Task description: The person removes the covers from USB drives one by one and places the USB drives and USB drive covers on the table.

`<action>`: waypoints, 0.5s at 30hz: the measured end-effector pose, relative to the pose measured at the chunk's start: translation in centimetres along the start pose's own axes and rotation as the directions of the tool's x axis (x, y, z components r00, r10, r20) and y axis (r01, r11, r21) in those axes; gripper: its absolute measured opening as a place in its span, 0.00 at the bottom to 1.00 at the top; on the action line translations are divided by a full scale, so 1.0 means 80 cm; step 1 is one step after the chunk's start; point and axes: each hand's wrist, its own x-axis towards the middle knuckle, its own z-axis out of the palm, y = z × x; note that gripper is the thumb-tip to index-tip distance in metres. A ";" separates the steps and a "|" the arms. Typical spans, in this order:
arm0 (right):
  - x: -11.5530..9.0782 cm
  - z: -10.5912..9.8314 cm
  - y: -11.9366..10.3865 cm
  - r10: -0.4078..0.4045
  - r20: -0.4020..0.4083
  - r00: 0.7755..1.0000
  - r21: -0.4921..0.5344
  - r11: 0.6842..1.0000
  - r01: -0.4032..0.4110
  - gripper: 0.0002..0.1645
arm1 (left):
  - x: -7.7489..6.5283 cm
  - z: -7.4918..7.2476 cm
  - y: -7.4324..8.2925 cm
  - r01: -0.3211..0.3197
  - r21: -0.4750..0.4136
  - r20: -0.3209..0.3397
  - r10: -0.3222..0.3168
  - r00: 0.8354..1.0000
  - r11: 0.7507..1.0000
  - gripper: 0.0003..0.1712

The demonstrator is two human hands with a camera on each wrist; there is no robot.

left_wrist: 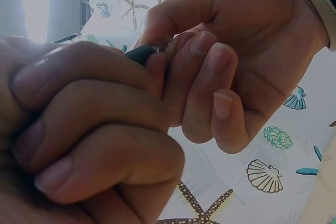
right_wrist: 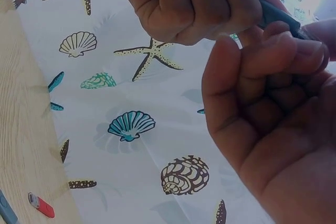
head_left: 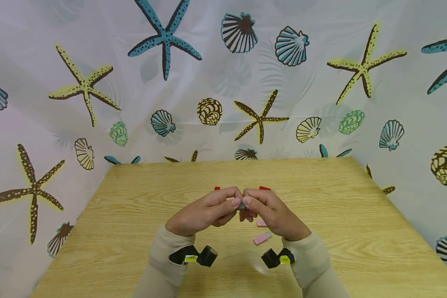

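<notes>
A dark grey-green USB stick [head_left: 241,206] is held between both hands above the middle of the table, mostly covered by fingers. My left hand [head_left: 210,208] pinches one end with thumb and forefinger, its other fingers curled under. From the right, my right hand [head_left: 273,213] pinches the opposite end between thumb and forefinger. In the left wrist view, a short dark stretch of the stick [left_wrist: 139,54] shows between the two hands. The right wrist view shows more of its flat body [right_wrist: 278,17], with a narrower end at the right fingertips.
Two pink USB sticks [head_left: 262,238] lie on the wooden table [head_left: 134,231] below the right hand, one partly hidden by it. Behind the hands are two red items, one a red stick [head_left: 265,188]. A patterned curtain [head_left: 208,82] with starfish and shells surrounds the table.
</notes>
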 end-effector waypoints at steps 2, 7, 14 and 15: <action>0.000 -0.001 0.000 -0.010 0.004 1.000 -0.006 1.000 0.010 0.20 | 0.000 0.000 0.001 0.008 0.003 -0.006 -0.008 1.000 1.000 0.16; 0.000 -0.001 0.001 -0.039 0.007 0.999 -0.007 0.999 0.039 0.20 | 0.000 -0.002 0.001 0.003 0.008 -0.011 -0.003 1.000 1.000 0.16; 0.003 0.000 0.005 0.018 -0.046 0.999 -0.038 0.999 -0.020 0.20 | 0.002 -0.003 -0.002 0.036 -0.014 -0.053 -0.037 0.998 0.999 0.17; 0.003 0.000 0.005 0.040 -0.057 0.998 -0.047 0.998 -0.042 0.20 | 0.002 -0.003 -0.003 0.048 -0.019 -0.066 -0.049 0.997 0.999 0.17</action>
